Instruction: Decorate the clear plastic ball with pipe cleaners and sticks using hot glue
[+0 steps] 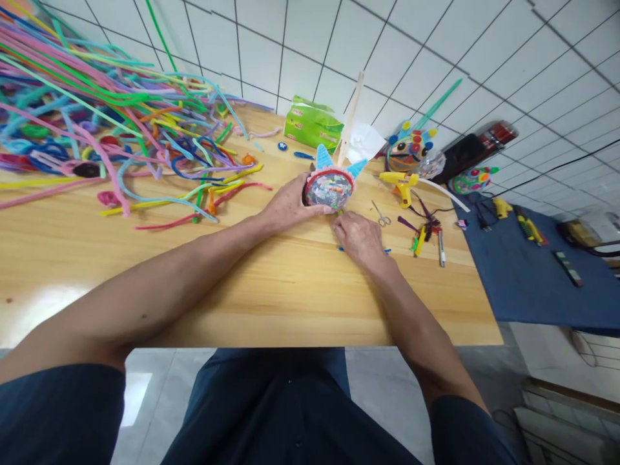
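Note:
My left hand is wrapped round the side of a clear, rounded craft piece with a red and pink fuzzy rim. Two light-blue pointed ears stand up from that rim, and colourful bits show through its clear face. Close by its lower right edge, my right hand has its fingers pinched together. A small yellow-green bit shows at those fingertips, too small to name. Under the right hand lies a blue strip, mostly covered. Small scissors rest just right of that hand.
Piled pipe cleaners cover the table's left side. Behind the hands are a green tissue pack and a wooden stick. To the right lie a yellow glue gun, a white marker and a decorated figure. Tiled wall stands behind.

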A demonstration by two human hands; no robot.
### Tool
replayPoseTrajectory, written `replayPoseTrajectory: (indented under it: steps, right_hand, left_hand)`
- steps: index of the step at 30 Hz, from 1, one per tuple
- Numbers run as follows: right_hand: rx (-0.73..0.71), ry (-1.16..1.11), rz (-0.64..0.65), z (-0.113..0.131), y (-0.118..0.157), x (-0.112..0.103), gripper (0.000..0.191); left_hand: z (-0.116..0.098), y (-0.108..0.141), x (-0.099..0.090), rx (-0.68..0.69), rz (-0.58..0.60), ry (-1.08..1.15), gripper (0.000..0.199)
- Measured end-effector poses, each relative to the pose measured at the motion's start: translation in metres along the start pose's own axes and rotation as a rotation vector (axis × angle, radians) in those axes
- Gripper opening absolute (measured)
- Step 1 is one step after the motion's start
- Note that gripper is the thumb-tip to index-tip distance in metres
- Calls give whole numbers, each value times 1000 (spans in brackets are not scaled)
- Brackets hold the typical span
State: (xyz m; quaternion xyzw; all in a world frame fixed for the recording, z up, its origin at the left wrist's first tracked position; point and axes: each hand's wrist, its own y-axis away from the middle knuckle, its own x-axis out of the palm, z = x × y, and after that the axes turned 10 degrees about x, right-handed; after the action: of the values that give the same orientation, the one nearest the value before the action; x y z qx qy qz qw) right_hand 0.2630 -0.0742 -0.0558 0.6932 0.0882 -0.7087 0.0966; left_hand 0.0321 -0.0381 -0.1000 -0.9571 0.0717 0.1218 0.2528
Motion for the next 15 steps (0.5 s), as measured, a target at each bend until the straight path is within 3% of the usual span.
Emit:
replayPoseTrajectory:
  steps: [5,12,15]
  right_hand:
    - [26,37,51,5,5,-1,24]
    - [-206,-186,231,3,29,-13,15]
    - [-268,-207,249,9,35,-14,16]
  left_hand:
    - [1,-1,0,14,-13,12,94]
    - [-3,0,-3,7,10,-59,96]
    - [-1,0,-3,6,10,-82,97]
